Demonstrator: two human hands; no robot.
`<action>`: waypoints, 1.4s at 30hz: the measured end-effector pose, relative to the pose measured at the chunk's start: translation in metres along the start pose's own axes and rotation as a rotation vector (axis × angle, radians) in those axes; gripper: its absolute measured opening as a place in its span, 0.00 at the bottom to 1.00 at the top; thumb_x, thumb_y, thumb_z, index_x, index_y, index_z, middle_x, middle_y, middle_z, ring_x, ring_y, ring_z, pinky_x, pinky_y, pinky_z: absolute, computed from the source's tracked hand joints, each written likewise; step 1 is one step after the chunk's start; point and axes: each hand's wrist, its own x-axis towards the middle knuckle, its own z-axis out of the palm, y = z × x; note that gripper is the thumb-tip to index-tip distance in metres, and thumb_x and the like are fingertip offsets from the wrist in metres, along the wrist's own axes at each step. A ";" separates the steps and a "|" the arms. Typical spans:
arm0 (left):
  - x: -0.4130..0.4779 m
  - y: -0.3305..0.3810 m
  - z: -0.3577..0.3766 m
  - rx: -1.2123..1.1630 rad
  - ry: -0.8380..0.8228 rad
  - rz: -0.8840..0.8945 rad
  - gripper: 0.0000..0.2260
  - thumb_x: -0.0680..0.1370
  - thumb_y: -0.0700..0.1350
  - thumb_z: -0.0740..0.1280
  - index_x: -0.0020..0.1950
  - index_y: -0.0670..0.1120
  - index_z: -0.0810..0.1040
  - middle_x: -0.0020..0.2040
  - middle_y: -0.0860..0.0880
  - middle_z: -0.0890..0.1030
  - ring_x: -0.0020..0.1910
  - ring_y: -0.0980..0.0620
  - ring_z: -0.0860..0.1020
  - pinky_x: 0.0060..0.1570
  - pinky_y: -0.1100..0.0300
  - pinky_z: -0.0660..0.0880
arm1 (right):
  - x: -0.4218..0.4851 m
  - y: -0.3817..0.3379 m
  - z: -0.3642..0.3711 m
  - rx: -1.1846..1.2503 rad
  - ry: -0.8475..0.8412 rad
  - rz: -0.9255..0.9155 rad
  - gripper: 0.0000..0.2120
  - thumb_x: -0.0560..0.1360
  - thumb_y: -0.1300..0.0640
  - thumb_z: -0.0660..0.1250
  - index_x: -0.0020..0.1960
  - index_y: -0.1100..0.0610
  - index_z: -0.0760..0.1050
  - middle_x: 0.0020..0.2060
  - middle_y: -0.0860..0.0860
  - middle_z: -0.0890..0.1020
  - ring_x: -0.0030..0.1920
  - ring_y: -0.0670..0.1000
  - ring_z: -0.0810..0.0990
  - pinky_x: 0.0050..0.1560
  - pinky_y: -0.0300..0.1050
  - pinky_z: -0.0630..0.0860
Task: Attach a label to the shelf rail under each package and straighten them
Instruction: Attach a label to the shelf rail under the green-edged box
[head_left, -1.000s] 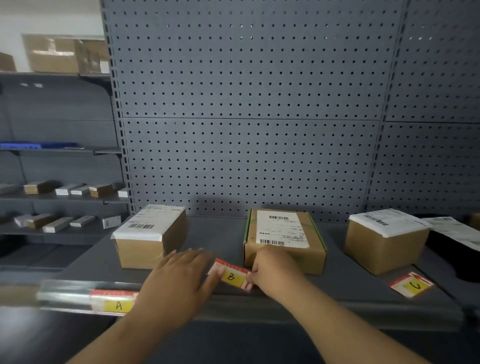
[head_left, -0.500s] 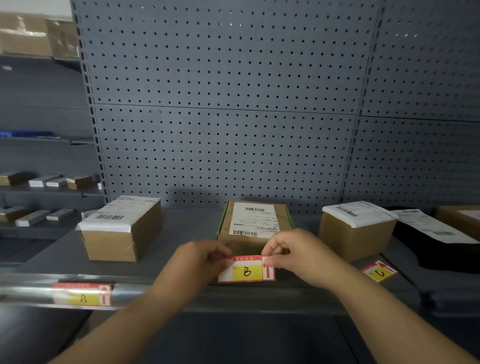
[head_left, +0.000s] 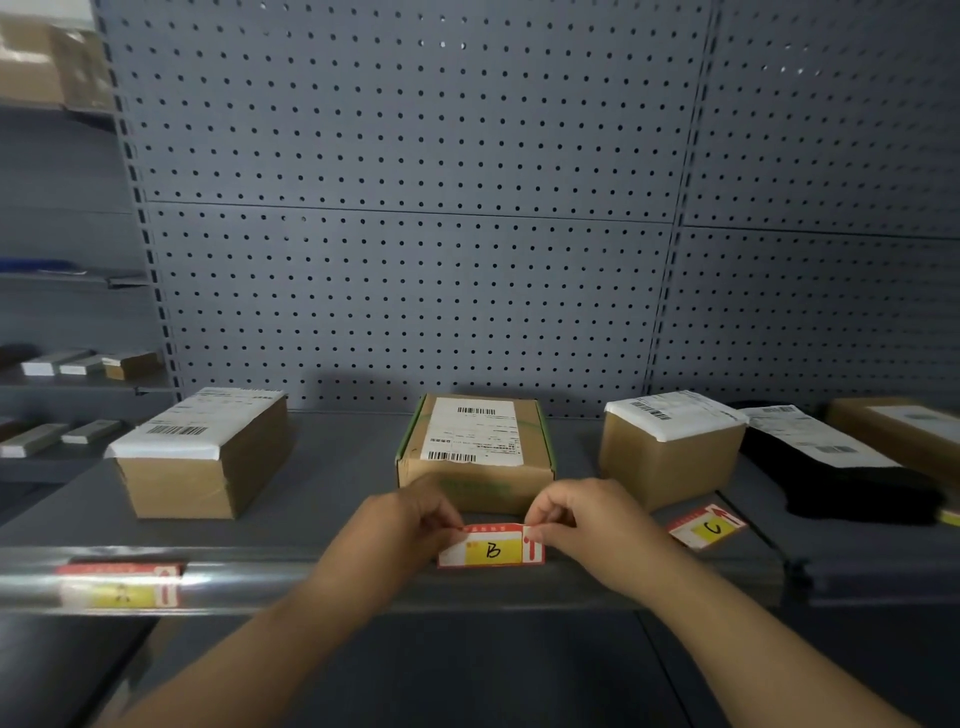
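Both hands pinch the red-and-yellow label B (head_left: 491, 546) by its top corners, my left hand (head_left: 402, 525) on the left, my right hand (head_left: 584, 522) on the right. The label stands upright at the front edge of the shelf, just above the shelf rail (head_left: 291, 584) and right in front of the middle package (head_left: 475, 447). Label A (head_left: 122, 587) sits in the rail under the left package (head_left: 205, 449). Label C (head_left: 707, 527) lies loose and skewed on the shelf in front of the right package (head_left: 670, 447).
A black bag (head_left: 852, 480) with a white shipping slip and another cardboard box (head_left: 904, 431) lie at the far right of the shelf. A grey pegboard wall (head_left: 415, 208) backs the shelf. Shelves with small boxes (head_left: 83, 364) stand to the left.
Label B was tilted on the shelf between my hands. Both hands have taken its top corners and turned it upright and level at the shelf's front edge. The view has shifted left.
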 end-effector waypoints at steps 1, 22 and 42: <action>0.000 -0.001 0.001 0.005 0.003 0.013 0.14 0.71 0.44 0.71 0.32 0.60 0.74 0.31 0.62 0.77 0.37 0.69 0.75 0.35 0.74 0.70 | 0.000 0.001 0.001 -0.002 0.005 -0.002 0.02 0.75 0.55 0.68 0.45 0.49 0.80 0.39 0.42 0.80 0.43 0.42 0.79 0.43 0.34 0.74; -0.004 -0.021 0.014 0.056 0.139 0.285 0.06 0.70 0.53 0.64 0.41 0.53 0.78 0.37 0.57 0.80 0.36 0.60 0.76 0.37 0.60 0.74 | -0.002 0.006 0.003 -0.035 0.000 -0.027 0.04 0.75 0.54 0.68 0.48 0.51 0.81 0.37 0.39 0.77 0.39 0.37 0.75 0.38 0.30 0.70; -0.004 -0.012 0.003 -0.042 -0.009 0.094 0.11 0.71 0.44 0.71 0.33 0.60 0.79 0.40 0.67 0.80 0.39 0.60 0.79 0.40 0.64 0.76 | 0.001 0.007 0.006 -0.044 -0.014 -0.022 0.06 0.75 0.54 0.69 0.49 0.54 0.82 0.40 0.42 0.80 0.37 0.37 0.74 0.37 0.29 0.70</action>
